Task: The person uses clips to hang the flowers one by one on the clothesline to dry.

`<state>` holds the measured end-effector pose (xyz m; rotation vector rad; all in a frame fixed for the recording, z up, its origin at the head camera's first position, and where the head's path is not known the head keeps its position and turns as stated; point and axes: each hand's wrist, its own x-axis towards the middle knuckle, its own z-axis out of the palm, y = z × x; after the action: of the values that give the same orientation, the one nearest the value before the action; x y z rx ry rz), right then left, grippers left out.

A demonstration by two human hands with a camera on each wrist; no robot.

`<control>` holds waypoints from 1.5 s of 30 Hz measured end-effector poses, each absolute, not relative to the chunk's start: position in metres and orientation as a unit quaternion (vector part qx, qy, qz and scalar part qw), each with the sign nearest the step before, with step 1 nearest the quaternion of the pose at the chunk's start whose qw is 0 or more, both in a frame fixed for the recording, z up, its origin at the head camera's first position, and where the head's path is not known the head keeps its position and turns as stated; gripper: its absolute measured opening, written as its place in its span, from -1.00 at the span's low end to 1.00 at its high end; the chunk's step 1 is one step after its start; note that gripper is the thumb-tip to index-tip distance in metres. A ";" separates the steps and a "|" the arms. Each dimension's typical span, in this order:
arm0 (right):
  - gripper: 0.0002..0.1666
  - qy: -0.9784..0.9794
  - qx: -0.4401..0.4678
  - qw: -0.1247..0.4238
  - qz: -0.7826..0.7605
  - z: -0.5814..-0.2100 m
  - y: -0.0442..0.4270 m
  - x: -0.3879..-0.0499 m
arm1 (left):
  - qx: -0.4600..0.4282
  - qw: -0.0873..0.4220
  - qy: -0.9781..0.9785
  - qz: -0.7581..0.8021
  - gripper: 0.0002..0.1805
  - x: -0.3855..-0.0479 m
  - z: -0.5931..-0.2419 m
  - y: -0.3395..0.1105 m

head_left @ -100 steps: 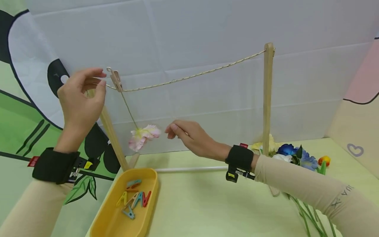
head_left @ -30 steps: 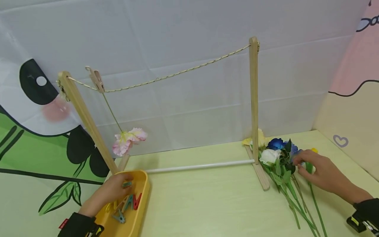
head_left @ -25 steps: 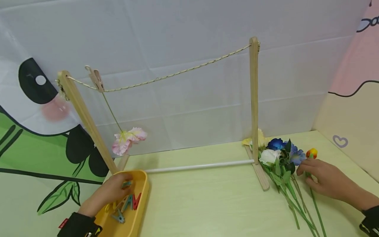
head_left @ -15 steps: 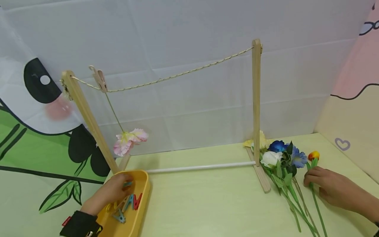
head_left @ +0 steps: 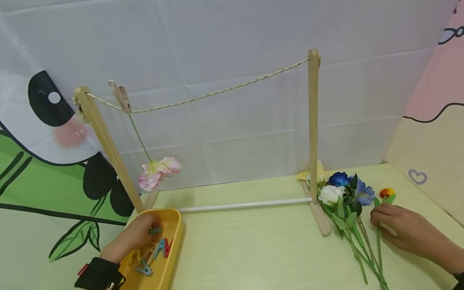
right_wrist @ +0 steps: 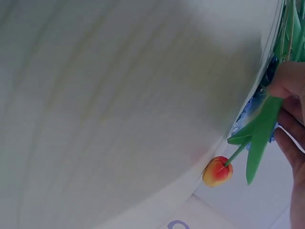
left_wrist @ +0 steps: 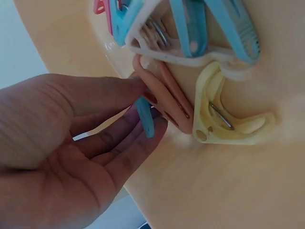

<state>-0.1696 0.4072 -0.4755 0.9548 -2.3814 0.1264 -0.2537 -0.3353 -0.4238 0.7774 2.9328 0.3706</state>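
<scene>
My left hand (head_left: 139, 233) reaches into the yellow tray (head_left: 177, 241), thumb and fingers pinching a blue clothespin (left_wrist: 145, 117). Against the thumb tip lies an orange clothespin (left_wrist: 167, 98), with a yellow clothespin (left_wrist: 209, 119) beside it. At the right of the table my right hand (head_left: 409, 229) pinches the green stem of an orange-red tulip (head_left: 387, 193); its leaves (right_wrist: 263, 131) come out past the fingertips in the right wrist view. Left of that hand lie a white rose (head_left: 331, 194), blue flowers (head_left: 363, 193) and a yellow flower (head_left: 320, 172).
A rope (head_left: 217, 92) spans two wooden posts (head_left: 313, 129). Near its left end a clothespin (head_left: 121, 96) holds a pink flower (head_left: 159, 172) hanging head down. A white rod (head_left: 246, 204) joins the posts low down. More clothespins (head_left: 160, 247) lie in the tray.
My left hand has gone from the rope down into the tray. The right hand has moved to the flowers and taken the tulip's stem; the tulip's head now leans right.
</scene>
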 end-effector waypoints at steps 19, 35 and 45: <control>-0.40 -0.867 0.333 0.357 0.103 -0.456 0.371 -0.172 | 0.153 0.085 0.975 0.140 -0.74 -0.249 -0.419 -0.337; -0.46 -0.826 0.362 0.402 0.160 -0.448 0.346 -0.176 | 0.196 0.071 0.964 0.166 -0.72 -0.253 -0.418 -0.343; -0.47 -0.815 0.366 0.409 0.187 -0.438 0.323 -0.175 | 0.183 0.046 0.964 0.186 -0.77 -0.248 -0.416 -0.341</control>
<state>-0.1752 0.3226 -0.4375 0.9213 -2.0536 0.4711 -0.2483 -0.3408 -0.4156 0.5571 2.9435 0.5690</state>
